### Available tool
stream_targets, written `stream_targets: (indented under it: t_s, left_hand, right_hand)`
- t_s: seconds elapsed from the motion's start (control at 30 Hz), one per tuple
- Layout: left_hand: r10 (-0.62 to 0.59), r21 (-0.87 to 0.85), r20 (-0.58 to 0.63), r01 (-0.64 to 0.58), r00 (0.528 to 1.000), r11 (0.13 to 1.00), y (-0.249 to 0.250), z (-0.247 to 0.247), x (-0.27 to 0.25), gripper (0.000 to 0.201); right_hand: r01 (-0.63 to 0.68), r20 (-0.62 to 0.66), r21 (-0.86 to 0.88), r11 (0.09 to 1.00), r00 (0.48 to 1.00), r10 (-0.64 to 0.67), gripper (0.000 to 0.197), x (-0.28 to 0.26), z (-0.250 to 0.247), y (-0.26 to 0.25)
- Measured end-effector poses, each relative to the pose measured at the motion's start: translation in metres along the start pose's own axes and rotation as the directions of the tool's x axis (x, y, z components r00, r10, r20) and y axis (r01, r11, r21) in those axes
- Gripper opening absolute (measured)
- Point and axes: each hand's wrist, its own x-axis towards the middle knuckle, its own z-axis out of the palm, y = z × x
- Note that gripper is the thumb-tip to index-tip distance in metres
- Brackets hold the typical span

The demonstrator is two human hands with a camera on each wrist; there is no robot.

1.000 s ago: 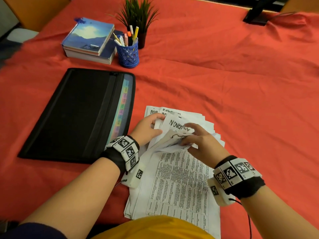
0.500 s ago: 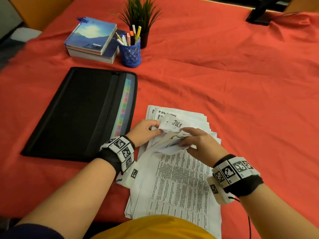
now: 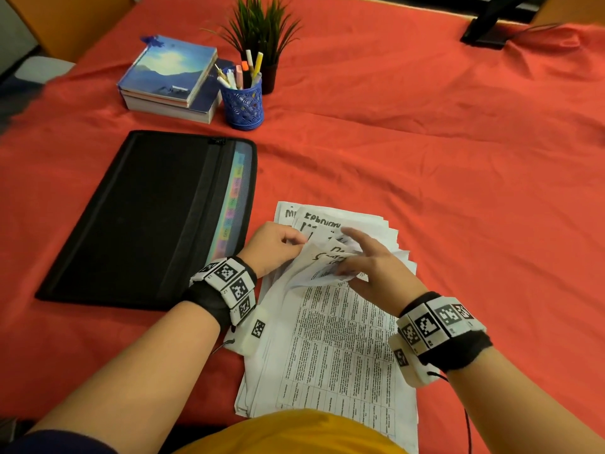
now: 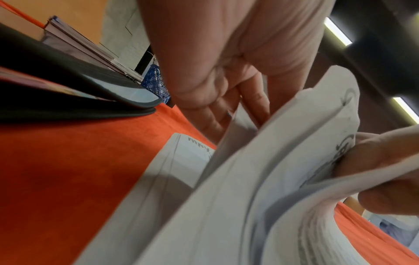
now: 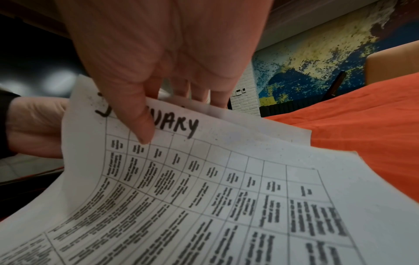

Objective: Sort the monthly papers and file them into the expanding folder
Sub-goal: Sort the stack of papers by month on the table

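A fanned stack of white monthly papers [image 3: 340,342] lies on the red cloth just in front of me, with month names handwritten at the sheets' far ends. My left hand [image 3: 294,239] grips the far left edges of several lifted sheets [image 4: 260,179], fingers curled behind them. My right hand [image 3: 352,257] pinches the bent-up top sheets, its thumb on the sheet marked JANUARY [image 5: 204,179] and its fingers behind. The black expanding folder [image 3: 147,217] lies flat to the left, unzipped along its right edge, where coloured tabs show.
At the far left stand stacked books [image 3: 170,80], a blue pen cup [image 3: 244,104] and a small potted plant [image 3: 262,31]. A black monitor foot [image 3: 487,27] sits at the far right. Bare red tablecloth [image 3: 458,191] stretches to the right of the papers.
Both hands have kept leafing through the lifted sheets: a November heading showed first, then July, now another sheet. The right index finger has stretched out over the pile.
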Motion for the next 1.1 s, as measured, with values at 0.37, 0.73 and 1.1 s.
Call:
stream_targets:
  t_s: [0.37, 0.73, 1.1]
  left_hand:
    - [-0.078, -0.11, -0.076, 0.07, 0.994, 0.991, 0.01, -0.003, -0.008, 0.023]
    - [-0.062, -0.116, -0.093, 0.051, 0.994, 0.992, 0.007, -0.002, -0.004, 0.036]
    - [0.096, 0.018, -0.096, -0.095, 0.991, 0.995, -0.002, 0.001, -0.007, 0.024]
  right_hand:
    - [-0.012, -0.006, 0.001, 1.0, 1.0, 0.012, 0.024, -0.002, -0.002, -0.003]
    - [0.025, 0.01, -0.079, 0.997, 1.0, -0.025, 0.027, 0.002, 0.0, -0.006]
    - [-0.003, 0.006, -0.058, 0.998, 1.0, 0.003, 0.026, 0.001, -0.001, -0.008]
